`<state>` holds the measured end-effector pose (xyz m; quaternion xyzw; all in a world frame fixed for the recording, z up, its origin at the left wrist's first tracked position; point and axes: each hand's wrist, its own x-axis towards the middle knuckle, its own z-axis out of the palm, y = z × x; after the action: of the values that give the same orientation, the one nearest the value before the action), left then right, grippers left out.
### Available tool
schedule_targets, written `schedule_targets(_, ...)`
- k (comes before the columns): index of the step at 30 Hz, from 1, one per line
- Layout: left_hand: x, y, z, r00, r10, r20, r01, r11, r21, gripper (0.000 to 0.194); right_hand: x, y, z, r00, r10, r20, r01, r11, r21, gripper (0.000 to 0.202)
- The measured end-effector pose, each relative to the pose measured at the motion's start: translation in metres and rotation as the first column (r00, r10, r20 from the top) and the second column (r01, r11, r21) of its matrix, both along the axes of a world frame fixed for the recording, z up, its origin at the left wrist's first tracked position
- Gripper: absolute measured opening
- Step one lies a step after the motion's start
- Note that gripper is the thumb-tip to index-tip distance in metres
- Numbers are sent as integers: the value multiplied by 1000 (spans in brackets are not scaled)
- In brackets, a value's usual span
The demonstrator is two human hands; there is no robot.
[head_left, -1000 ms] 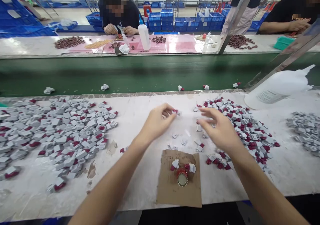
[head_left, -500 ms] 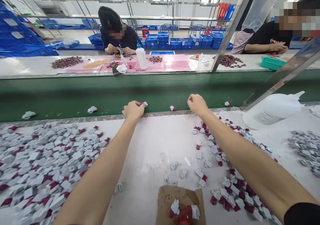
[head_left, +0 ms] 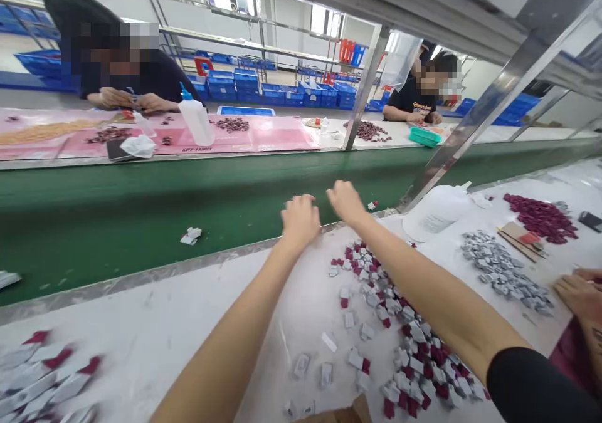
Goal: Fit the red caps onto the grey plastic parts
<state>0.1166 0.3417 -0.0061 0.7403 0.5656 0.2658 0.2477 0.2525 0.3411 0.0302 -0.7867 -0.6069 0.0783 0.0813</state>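
Over the near edge of the green conveyor belt [head_left: 244,210], my left hand [head_left: 301,219] has its fingers curled down. What they close on, if anything, is hidden. My right hand [head_left: 347,200] reaches over the belt just beside it, apart from it, also with bent fingers; I cannot make out anything in them. A small grey-and-maroon piece [head_left: 372,205] lies on the belt right of my right hand. Another pale piece [head_left: 190,236] lies on the belt to the left. Beneath my right forearm spreads a pile of grey-and-maroon pieces [head_left: 416,354].
A white plastic bottle [head_left: 435,213] lies by the metal post [head_left: 451,153] at right. More pieces [head_left: 51,379] are at lower left, brown cardboard [head_left: 341,413] at the bottom. A neighbour's hand [head_left: 580,294] rests at the right edge. Two people sit across the belt.
The view has swung right. My left hand has moved right, close to my right hand, and the piece once seen in its fingers is out of sight.
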Motion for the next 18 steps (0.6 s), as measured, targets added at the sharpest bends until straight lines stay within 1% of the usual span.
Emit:
schedule_targets(2, 44, 2, 1, 987, -160, 11, 160, 986, -42, 40, 41, -3, 12, 991, -131, 31, 131, 991, 4, 44)
schedule_targets(4, 86, 4, 3, 965, -262, 22, 263, 962, -76, 41, 69, -6, 18, 978, -208, 29, 209, 978, -14, 44)
schedule_targets(6, 117, 9, 7, 947, -319, 23, 320, 941, -107, 43, 80, -6, 17, 971, -240, -5, 240, 970, -47, 42)
schedule_targets(8, 133, 13, 12, 934, -356, 16, 355, 926, -130, 43, 80, -3, 14, 966, -251, -66, 246, 966, -76, 42)
schedule_targets(9, 135, 14, 15, 928, -372, 13, 370, 919, -133, 41, 79, -3, 14, 962, -255, -100, 248, 965, -81, 41)
schedule_targets(11, 130, 13, 24, 912, -409, 12, 408, 905, -120, 37, 76, -9, 15, 949, -268, -168, 260, 963, -70, 41)
schedule_targets(12, 125, 10, 30, 902, -432, 15, 431, 897, -99, 39, 76, -17, 17, 941, -276, -197, 270, 961, -54, 41)
schedule_targets(13, 120, 6, 36, 887, -461, 18, 461, 884, -77, 46, 76, -28, 19, 933, -283, -223, 282, 959, -35, 40)
schedule_targets(14, 115, 0, 41, 869, -495, 20, 495, 867, -61, 53, 77, -43, 22, 925, -292, -245, 298, 955, -13, 40)
schedule_targets(15, 111, -9, 45, 844, -536, 16, 536, 842, -58, 56, 77, -61, 24, 917, -298, -265, 311, 950, 6, 39)
schedule_targets(16, 107, -20, 48, 825, -565, -1, 564, 824, -60, 55, 77, -80, 26, 909, -306, -285, 324, 946, 19, 36)
schedule_targets(17, 104, -34, 48, 799, -602, -18, 600, 798, -65, 51, 76, -100, 28, 899, -317, -302, 339, 941, 23, 29)
schedule_targets(18, 100, -51, 47, 780, -625, -30, 622, 780, -69, 42, 75, -120, 29, 891, -316, -326, 341, 940, 20, 18)
